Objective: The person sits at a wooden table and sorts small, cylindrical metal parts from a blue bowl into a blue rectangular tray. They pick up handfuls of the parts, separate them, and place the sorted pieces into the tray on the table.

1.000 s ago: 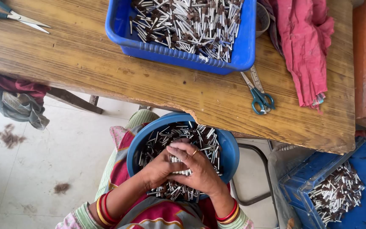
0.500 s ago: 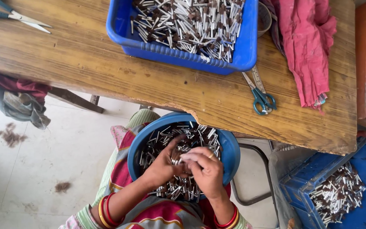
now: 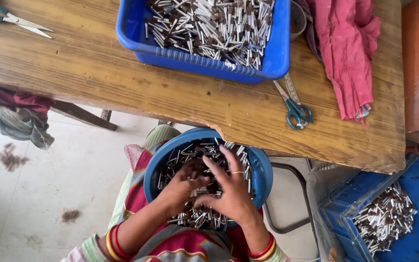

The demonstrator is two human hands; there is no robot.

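- As the head view looks down, a round blue bowl [image 3: 263, 170] sits in the person's lap, just near of the desk [image 3: 98, 73] edge, heaped with small sticks [image 3: 190, 153] that have pale shafts and dark brown ends.
- Left hand [image 3: 183, 187]: lies in the heap, fingers curled together around something in the pile; whether they actually pinch a stick cannot be told, since the grip is hidden.
- Right hand [image 3: 229, 194]: rests over the heap just right of the left hand and touching it, fingers [image 3: 231, 157] spread apart and stretched toward the far rim, a ring on one; they clamp on nothing visible.
- Handling, as a judgement: the sticks look light, thin and stiff, loose enough to slide over one another, and probably easy to snap or spill. They seem best taken a few at a time, pinched at mid-shaft.
- Far on the desk: a rectangular blue tray [image 3: 277, 53] full of the same sticks; teal-handled scissors [image 3: 294, 109] just right of its near corner; a red cloth [image 3: 347, 53] further right; a second pair of scissors [image 3: 13, 19] at far left.
- Lower right, on the floor [image 3: 49, 194]: a blue crate [image 3: 413, 237] holding more sticks.
- Left, under the desk: a bundle of grey and red cloth [image 3: 15, 119].
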